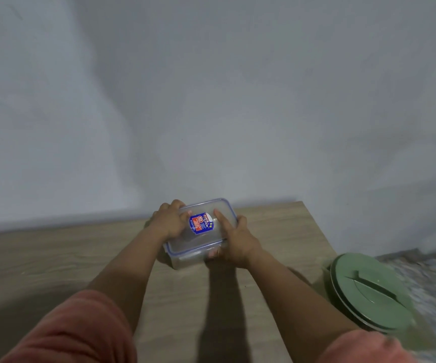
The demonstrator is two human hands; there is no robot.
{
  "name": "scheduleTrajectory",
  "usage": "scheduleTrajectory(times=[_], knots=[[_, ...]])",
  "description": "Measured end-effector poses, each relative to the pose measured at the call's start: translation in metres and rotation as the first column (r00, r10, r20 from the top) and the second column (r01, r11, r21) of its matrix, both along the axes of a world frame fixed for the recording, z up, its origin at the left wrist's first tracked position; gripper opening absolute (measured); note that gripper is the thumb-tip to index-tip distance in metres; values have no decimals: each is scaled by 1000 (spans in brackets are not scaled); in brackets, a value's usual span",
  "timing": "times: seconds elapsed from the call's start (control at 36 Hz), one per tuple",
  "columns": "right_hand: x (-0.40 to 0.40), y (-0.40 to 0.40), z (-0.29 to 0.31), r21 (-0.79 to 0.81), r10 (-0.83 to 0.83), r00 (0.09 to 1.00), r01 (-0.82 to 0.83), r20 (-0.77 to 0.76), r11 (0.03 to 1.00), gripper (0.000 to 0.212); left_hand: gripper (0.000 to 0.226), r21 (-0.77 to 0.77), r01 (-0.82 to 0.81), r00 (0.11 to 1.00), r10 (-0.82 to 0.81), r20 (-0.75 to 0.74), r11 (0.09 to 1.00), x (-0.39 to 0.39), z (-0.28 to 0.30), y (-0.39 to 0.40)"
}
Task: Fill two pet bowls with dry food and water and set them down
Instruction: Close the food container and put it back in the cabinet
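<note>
You stood in a plain home room: bare grey-white painted wall, light wood-grain laminate tabletop against it. Round green plastic bin lid sat low beside the table; speckled floor at right. Household fittings, nothing industrial.

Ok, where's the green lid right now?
In the head view the green lid sits low on the right, just off the wooden table's right edge, to the right of the clear lidded container held in both hands.
</note>
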State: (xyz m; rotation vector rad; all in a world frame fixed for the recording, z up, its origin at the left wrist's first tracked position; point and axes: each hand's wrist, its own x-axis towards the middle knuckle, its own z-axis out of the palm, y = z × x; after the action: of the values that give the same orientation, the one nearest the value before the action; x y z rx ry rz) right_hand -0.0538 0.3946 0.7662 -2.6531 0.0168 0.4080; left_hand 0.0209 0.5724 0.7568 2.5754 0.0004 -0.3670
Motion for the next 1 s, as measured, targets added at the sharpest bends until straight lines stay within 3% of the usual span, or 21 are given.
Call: scheduleTrajectory(times=[0.11,0.19,0.25,0.31,0.36,0.42,0.53,0.64,0.69,0.89,1.0], knots=[[-3,3,-1,-18,-12,998,13,65,1000,95,43,-87,-42,999,44,22,995,-3,0,1],[-8,4,2,83,-32,999,29,38,996,97,52,-231,-177,977,199,75,957,-20,-4,1],[-10,4,5,175,-53,999,51,6,983,101,60,-379,-305,938,344,38,874,-36,-11,3],[-12,3,6,295,-84,996,92,-41,951,108,53,-520,-412,884,467,-29,748,-55,-19,6],[-14,3,5,510,-133,987,159,-88,845,107,41,-595,-485,823,565,-62,640,-72,-28,8],[-22,5,2,704,-202,967,251,-154,664,109,34,-624,-513,785,616,-65,589,-91,-29,5],[-36,14,-7,741,-338,914,386,-226,549,104,22,-631,-570,728,680,-90,527,-114,-27,-1],[-48,15,-5,739,-430,860,476,-276,477,55,53,-618,-580,718,692,-78,532,-120,-37,6],[-56,14,-5,737,-443,850,490,-285,465,34,49,-621,-592,716,689,-113,513,-118,-53,13],[-90,8,6,757,-430,854,482,-293,441,26,31,-638,-579,756,629,-185,508,-143,-41,13],[-112,7,15,763,-445,852,475,-274,439,22,46,-658,-528,787,601,-140,537,-161,-20,10]])
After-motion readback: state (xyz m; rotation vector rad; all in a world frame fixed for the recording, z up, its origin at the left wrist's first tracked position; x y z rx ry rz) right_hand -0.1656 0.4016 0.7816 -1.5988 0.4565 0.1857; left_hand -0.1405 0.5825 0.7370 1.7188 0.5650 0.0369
